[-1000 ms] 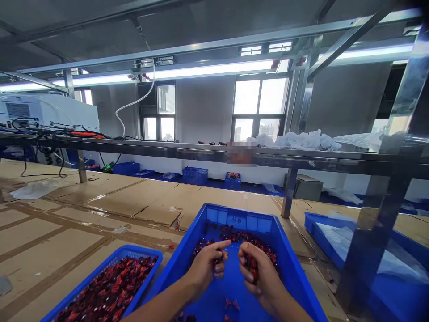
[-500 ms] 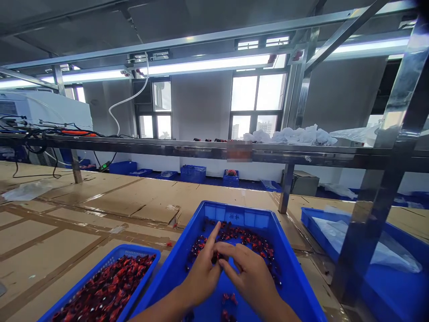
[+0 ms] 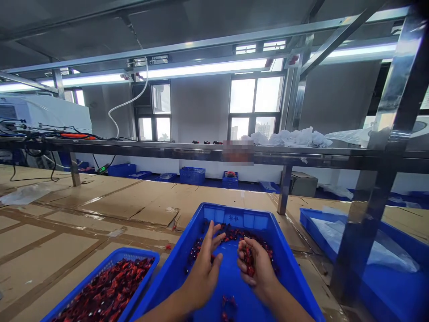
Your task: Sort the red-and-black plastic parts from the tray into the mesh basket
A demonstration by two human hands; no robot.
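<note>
A large blue bin holds many small dark red and black pieces, mostly toward its far end, with a few near the front. Over its left half, my left hand has its fingers spread, and no piece is clearly held. On the right side of the bin my right hand is cupped, fingers curled round several red pieces. The two hands are apart, with bare blue bin floor showing between them.
Left of the bin stands a blue basket full of similar red pieces. Another blue tray with clear plastic is at the right, behind a metal post. A metal shelf spans the cardboard-covered table.
My hands were together over the bin and have moved apart. The left fingers have spread, while the right hand has shifted right and now shows red pieces in its curled fingers.
</note>
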